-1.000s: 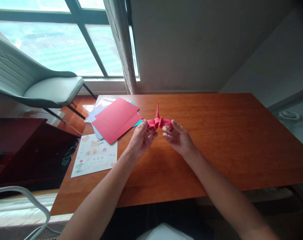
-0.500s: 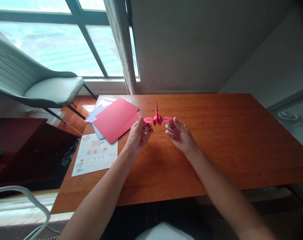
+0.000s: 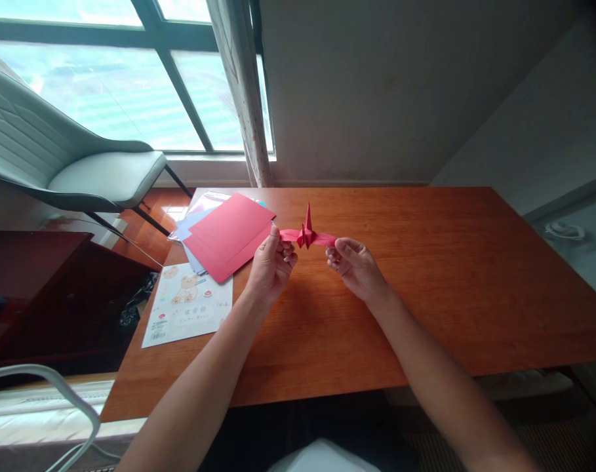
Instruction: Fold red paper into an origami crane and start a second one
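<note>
Left fingers: the left hand point(image 3: 271, 265) is pinched closed on the left wing tip of the red paper crane point(image 3: 307, 235).
Right fingers: the right hand point(image 3: 357, 265) is pinched closed on the right wing tip.
Crane position: held in the air between both hands, above the wooden table point(image 3: 450, 275).
Crane axis: the wings are stretched left to right; one narrow point stands upright at the middle.
Writing: the printed sheet point(image 3: 188, 307) at the table's left edge shows bear drawings; its print is too small to read.
Nearby: the stack of coloured paper point(image 3: 226, 235), red on top, lies just left of the left hand.
</note>
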`<state>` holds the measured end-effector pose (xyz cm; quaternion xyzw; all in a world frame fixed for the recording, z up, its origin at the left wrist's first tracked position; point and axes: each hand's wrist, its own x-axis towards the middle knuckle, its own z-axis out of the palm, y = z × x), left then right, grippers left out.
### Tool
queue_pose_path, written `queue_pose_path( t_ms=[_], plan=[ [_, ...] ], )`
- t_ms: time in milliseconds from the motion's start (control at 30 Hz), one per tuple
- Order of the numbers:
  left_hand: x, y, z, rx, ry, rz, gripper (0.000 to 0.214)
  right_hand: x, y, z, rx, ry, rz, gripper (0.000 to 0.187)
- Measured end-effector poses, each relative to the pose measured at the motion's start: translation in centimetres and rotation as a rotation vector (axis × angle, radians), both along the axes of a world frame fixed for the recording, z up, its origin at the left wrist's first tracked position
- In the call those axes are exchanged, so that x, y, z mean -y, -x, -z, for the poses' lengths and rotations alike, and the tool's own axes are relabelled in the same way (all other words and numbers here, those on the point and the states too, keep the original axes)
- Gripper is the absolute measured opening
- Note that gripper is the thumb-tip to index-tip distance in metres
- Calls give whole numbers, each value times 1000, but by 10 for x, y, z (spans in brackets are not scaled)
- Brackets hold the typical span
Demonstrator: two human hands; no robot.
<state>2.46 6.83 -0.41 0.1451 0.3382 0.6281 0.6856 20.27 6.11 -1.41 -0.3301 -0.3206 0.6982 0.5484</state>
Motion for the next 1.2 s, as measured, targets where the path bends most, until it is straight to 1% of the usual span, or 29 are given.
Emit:
queue_pose_path(
  t_ms=[67,133,233,300,367,467,500,567,633,700,833,933,1033,1200],
  plan=[
    [-1,1,0,18,1,-2,38,-1,-1,1,43,-6,20,27],
    [0,2,-1,41,-16,-4,37,-1,-1,2,39,-6,21,28],
    [1,2,-5,83,-49,4,36,-1,-1,4,-5,4,-15,28],
    [2,2,-7,110,-71,19,34,-1,-3,3,21,-5,-38,28],
    [2,3,-9,118,-97,37,33,-2,-8,-1,144,-86,-75,29],
    [2,7,-7,77,-132,47,31,-3,-22,-9,428,-314,-178,29],
    [2,7,-5,49,-141,52,31,-4,-27,-12,498,-361,-189,28],
    [2,8,-2,-11,-148,80,31,-6,-35,-17,565,-377,-154,24],
    [3,8,0,-64,-140,137,32,-7,-39,-18,545,-370,-87,24],
    [5,6,1,-110,-124,210,34,-8,-38,-17,505,-384,-54,25],
    [9,3,0,-206,-125,358,40,-6,-30,-16,494,-442,-90,29],
    [10,3,1,-226,-132,436,41,-4,-27,-17,518,-503,-115,19],
    [9,3,3,-233,-106,444,41,-3,-26,-19,532,-554,-76,12],
    [5,5,6,-216,-6,352,35,-4,-26,-18,571,-559,-2,12]
  ],
)
